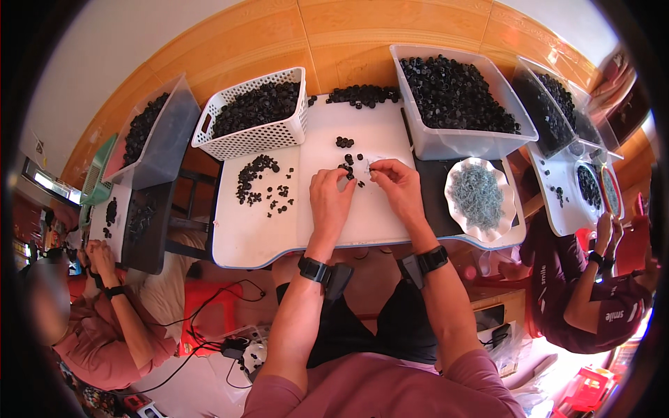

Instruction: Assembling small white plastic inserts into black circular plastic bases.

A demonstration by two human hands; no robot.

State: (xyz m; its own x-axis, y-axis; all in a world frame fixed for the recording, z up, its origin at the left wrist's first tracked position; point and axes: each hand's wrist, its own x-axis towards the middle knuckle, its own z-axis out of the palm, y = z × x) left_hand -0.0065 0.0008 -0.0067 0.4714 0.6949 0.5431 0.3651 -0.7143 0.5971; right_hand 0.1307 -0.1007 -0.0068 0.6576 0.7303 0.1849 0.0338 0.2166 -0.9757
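Observation:
Over the middle of the white table (320,153), my left hand (330,202) pinches a small round black part (346,169) between thumb and fingertips. A short way to its right, my right hand (398,188) is closed in a pinch too; what lies between its fingertips is too small to name. A few thin silvery pieces (367,164) lie on the table beside the right fingertips. Just beyond both hands sits a small cluster of black round parts (345,142). To the left, smaller black pieces (256,174) are spread in a loose heap.
A white perforated basket (258,136) and a clear plastic bin (467,143), both full of black parts, stand at the back. At right, a scalloped white dish (454,209) holds silvery metal pieces. Co-workers sit at tables left (115,348) and right (578,299).

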